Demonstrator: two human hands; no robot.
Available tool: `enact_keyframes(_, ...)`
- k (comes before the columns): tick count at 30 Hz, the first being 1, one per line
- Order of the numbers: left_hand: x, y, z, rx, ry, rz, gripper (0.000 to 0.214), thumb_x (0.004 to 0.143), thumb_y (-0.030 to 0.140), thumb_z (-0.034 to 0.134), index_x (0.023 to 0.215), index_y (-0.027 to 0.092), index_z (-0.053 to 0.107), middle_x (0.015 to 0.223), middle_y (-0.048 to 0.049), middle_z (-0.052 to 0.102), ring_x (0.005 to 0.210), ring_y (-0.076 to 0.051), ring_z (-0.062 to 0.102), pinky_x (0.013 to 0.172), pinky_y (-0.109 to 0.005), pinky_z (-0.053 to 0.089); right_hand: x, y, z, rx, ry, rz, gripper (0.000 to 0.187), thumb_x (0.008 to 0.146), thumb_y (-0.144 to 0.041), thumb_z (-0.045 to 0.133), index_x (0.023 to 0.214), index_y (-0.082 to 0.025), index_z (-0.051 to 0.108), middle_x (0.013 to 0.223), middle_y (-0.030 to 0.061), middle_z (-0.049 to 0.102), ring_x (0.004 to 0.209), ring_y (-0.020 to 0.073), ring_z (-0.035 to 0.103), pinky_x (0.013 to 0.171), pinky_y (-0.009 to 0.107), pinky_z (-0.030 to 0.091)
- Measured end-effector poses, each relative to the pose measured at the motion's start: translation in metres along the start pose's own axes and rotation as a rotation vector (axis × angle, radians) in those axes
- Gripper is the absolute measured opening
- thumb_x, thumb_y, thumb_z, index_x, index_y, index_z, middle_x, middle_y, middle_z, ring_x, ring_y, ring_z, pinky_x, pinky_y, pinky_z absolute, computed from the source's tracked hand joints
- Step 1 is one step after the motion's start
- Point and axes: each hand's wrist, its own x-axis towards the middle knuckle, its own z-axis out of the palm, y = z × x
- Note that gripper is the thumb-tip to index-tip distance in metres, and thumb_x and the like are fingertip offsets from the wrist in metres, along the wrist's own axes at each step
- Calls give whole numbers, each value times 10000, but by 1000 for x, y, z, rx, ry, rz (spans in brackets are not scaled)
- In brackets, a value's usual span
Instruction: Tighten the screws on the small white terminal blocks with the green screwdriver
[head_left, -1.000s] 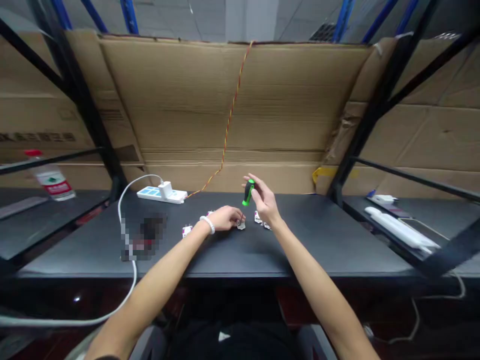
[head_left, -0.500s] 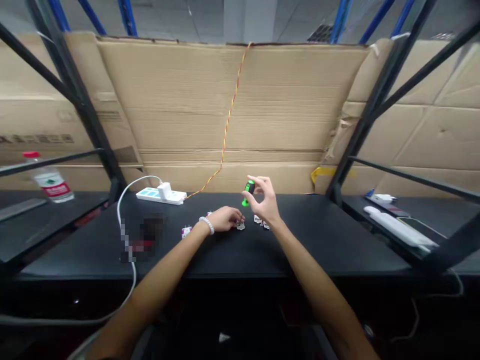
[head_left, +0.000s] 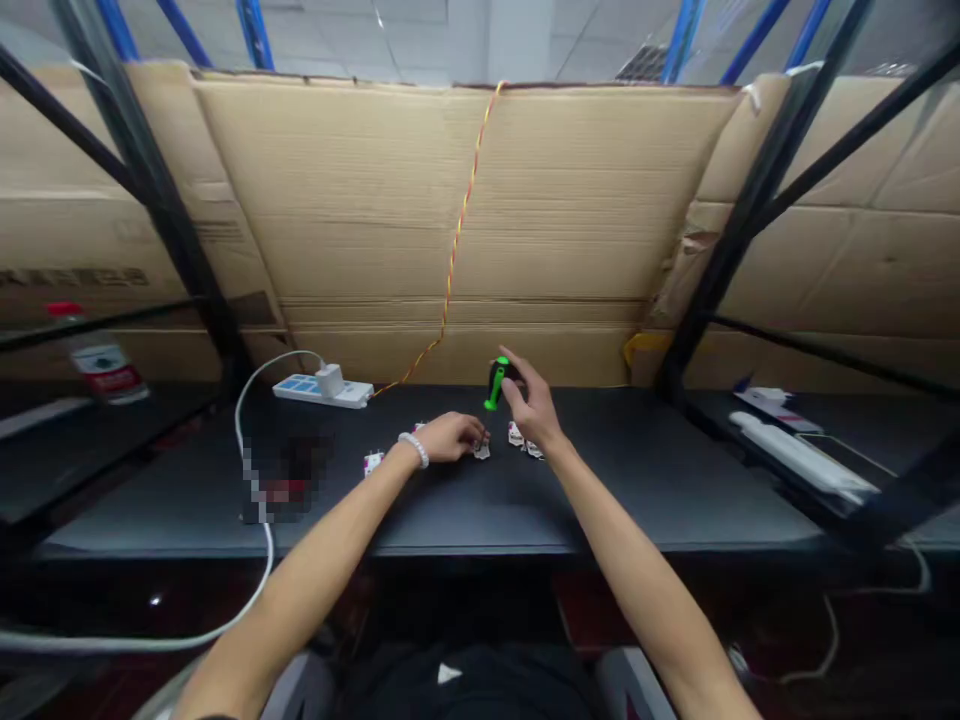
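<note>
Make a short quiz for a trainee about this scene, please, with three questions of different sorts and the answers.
1. Which hand holds the screwdriver with the green and black handle?
2. True or false: the white bead bracelet is on the right wrist.
3. Fill the gap: the white charger is plugged into the white ____.

Key:
1. The right hand.
2. False: it is on the left wrist.
3. Power strip.
</note>
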Motion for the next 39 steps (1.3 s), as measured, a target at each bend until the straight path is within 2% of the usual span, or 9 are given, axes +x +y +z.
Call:
enact_keyframes(2,0,-1,0,-2,1,-1,317,808,-4,668,985,183,853,1203,-73,811,1106,-207,768,1002,-263,571,0,-1,-1,9,-28,-5,469,1042,-388,496,1478,-252,604,1168,101,729,1072,256,693,965,438,597)
enact_keyframes(6,1,-2,1,0,1,-6,336,795,-8,673,1001,187,852,1201,-71,812,1089,-206,771,991,-266,574,-1,-1,1,-50,15,19,523,936,-476,707,1407,-252,667,1162,103,674,1035,263,658,925,436,597)
enact_keyframes(8,1,-2,1,0,2,-4,326,802,-2,677,1003,185,852,1197,-73,812,1098,-209,768,994,-269,571,-1,1,4,-56,41,42,549,933,-497,714,1425,-259,657,1131,96,666,992,251,656,911,437,607)
enact_keyframes(12,1,-1,1,-4,0,-1,316,808,-2,677,1001,178,850,1181,-78,813,1105,-208,765,1000,-263,564,-2,6,9,103,-11,96,669,1031,-534,543,1635,-277,411,1169,85,718,957,225,709,905,432,643)
enact_keyframes(15,1,0,1,-4,-4,-1,303,813,12,683,1001,180,851,1175,-77,813,1100,-211,767,1004,-268,566,-3,7,10,248,-73,114,681,1053,-544,488,1659,-292,306,1315,111,712,1065,242,734,890,429,659)
enact_keyframes(22,1,0,-1,-1,-2,-9,308,811,10,679,1001,180,852,1188,-78,812,1093,-214,769,995,-273,573,-3,8,8,250,-31,54,398,1055,-545,481,1361,-291,460,1322,133,713,1124,253,727,1048,512,603)
enact_keyframes(28,1,2,-1,-10,-6,-10,286,813,4,687,973,176,850,1191,-83,809,1106,-217,766,1009,-274,568,-3,5,6,123,43,59,345,1035,-476,526,1304,-265,572,1191,104,691,973,233,695,882,430,630)
enact_keyframes(33,1,1,0,-5,-7,-10,305,807,-4,673,979,177,847,1197,-76,808,1103,-210,763,1005,-273,565,-1,0,5,24,106,22,429,877,-444,786,1243,-261,655,1189,98,662,1032,252,662,869,410,606)
enact_keyframes(39,1,2,-1,-2,-11,-2,328,807,-15,658,1002,169,846,1194,-91,808,1117,-220,761,1006,-279,560,0,0,2,28,51,2,406,1011,-369,551,1394,-261,628,1259,107,712,1087,255,706,933,430,615)
